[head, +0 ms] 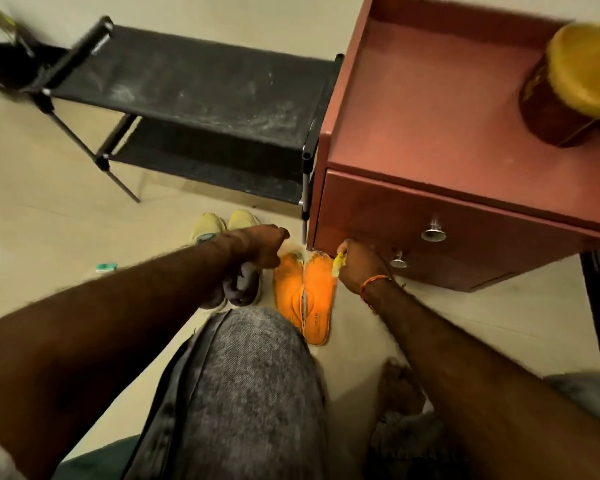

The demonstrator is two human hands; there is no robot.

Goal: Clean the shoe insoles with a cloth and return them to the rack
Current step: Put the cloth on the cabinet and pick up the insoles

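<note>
Now the wiping step, I'd judge; two orange insoles [303,299] lie side by side on floor by the cabinet [447,216]; right hand [359,268] pinches yellow cloth [338,265] at insole's toe; left hand [260,245] above, fingers' state unclear; next: rub lengthwise w/ pressure, then to rack [194,95].

Dark print is seen at the heel of the right orange insole [317,306]; only the letters "AR" can be made out.
</note>
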